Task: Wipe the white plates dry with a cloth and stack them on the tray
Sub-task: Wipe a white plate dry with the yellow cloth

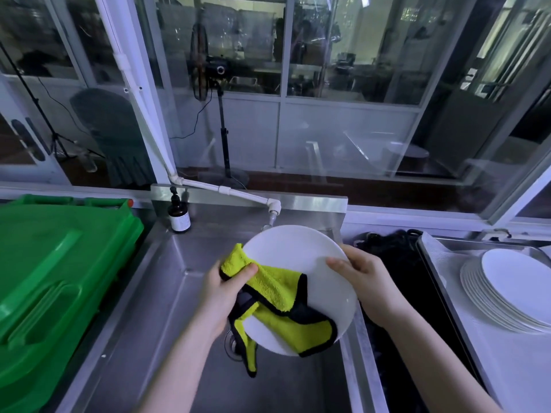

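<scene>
**Wiping a white plate over the sink**

At the far left stood a green bin point(53, 281), and beside it a dark bottle point(179, 217) on the edge of the steel sink point(167, 293). Over the sink, the left hand point(222, 296) was closed on a yellow cloth point(277, 299) with black border, pressing it against the face of a white plate point(298, 257). The right hand point(366, 287) was clamped on the right rim of this plate, thumb on the face and fingers behind, holding it tilted. Further right, a stack of plates point(512, 290) was lying on the tray point(441, 296), a little inclined, on the desk.

The plate looked stiff, smooth and probably slippery if wet, and it would break if it fell in the sink. I think the rim is the best place to hold it, with a firm grip. The cloth was soft and hanging loose, so it will follow the curved surface easily.
</scene>
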Tool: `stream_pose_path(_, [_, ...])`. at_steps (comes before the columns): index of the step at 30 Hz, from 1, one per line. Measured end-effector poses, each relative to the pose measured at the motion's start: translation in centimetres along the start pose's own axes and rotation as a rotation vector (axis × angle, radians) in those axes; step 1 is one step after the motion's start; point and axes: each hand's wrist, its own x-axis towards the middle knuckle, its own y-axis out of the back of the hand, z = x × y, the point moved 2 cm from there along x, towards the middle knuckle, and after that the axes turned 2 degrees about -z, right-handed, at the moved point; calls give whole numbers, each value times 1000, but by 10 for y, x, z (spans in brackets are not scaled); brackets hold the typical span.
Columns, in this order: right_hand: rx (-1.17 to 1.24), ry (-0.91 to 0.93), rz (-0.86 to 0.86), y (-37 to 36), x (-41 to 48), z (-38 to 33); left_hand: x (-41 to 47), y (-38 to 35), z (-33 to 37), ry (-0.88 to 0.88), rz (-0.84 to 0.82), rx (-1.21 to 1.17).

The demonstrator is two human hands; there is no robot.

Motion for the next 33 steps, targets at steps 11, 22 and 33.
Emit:
stream_pose_path(11, [-292, 70, -112, -9, 14, -19, 14, -4, 30, -166, -192, 281])
stream_pose_path(22, [133, -157, 16, 4, -8, 16, -8, -6, -10, 103, 94, -183])
stream_pose_path(33, [-498, 195, -70, -6, 20, -23, 7, -19, 44, -269, -261, 339])
